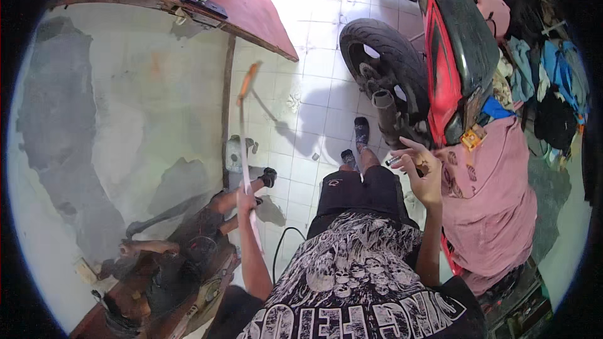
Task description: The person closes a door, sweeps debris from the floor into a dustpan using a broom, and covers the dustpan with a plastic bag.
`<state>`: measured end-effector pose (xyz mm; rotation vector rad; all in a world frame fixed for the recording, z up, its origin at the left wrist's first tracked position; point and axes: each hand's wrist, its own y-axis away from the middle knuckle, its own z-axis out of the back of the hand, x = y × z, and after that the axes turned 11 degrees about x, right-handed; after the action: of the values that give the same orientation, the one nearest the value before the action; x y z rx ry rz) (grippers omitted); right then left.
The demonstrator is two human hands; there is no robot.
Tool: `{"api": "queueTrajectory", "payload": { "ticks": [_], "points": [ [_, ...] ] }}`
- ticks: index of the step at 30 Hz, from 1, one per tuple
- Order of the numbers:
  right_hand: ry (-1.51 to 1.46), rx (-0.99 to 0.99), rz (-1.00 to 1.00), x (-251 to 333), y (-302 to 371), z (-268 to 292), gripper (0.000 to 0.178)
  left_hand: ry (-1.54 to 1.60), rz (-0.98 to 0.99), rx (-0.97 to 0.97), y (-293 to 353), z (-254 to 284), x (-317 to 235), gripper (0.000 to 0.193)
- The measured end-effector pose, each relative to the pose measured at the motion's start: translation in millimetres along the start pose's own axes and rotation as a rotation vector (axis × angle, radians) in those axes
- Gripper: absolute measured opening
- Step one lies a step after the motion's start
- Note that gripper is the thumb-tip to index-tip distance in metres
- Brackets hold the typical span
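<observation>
My left hand (246, 201) is closed round a long, thin, pale stick (245, 144), which stands tilted up in front of me. At its far end is a slim orange part (249, 81), somewhat blurred, over the white tiles. My right hand (425, 172) is raised at the right, near the rear of a motorcycle. Between its thumb and fingers sits a small, shiny cylinder (392, 161), too small to name. The two hands are well apart, on either side of my legs.
A red and black motorcycle (443, 81) with a pink cloth (496, 213) stands at the right, clothes (559, 81) hanging beyond. At the left, another person (182, 257) sits on a wooden bench (125, 289). A reddish door panel (251, 12) juts out over the white tiled floor (314, 100).
</observation>
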<state>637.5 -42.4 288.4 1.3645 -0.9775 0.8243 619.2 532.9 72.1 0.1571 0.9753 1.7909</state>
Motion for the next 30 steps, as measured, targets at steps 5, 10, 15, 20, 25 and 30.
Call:
{"api": "queueTrajectory", "payload": {
  "ticks": [5, 10, 15, 20, 25, 30],
  "points": [
    [0.048, -0.025, 0.036, -35.2, 48.1, -13.1, 0.029, 0.038, -0.219, 0.029, -51.1, 5.0, 29.8, 0.023],
    [0.073, -0.165, -0.034, -69.3, 121.1, -8.9, 0.028, 0.229, -0.46, 0.064, -11.9, -39.0, 7.2, 0.013],
    [0.045, -0.263, -0.071, -107.0, 172.1, -15.4, 0.029, 0.434, -0.029, 0.247, 51.6, -67.6, 58.0, 0.014],
    [-0.003, -0.285, -0.04, -106.7, 194.2, -30.1, 0.03, 0.64, 0.403, 0.397, 112.2, -102.9, 71.2, 0.025],
    [0.004, -0.254, 0.009, -103.9, 219.9, -18.1, 0.031, 0.739, 0.391, 0.416, 187.7, -88.9, 42.0, 0.036],
    [-0.005, -0.182, -0.008, -122.3, 234.0, -10.0, 0.029, 0.443, 0.002, 0.049, 164.0, -92.6, 94.1, 0.035]
  ]
}}
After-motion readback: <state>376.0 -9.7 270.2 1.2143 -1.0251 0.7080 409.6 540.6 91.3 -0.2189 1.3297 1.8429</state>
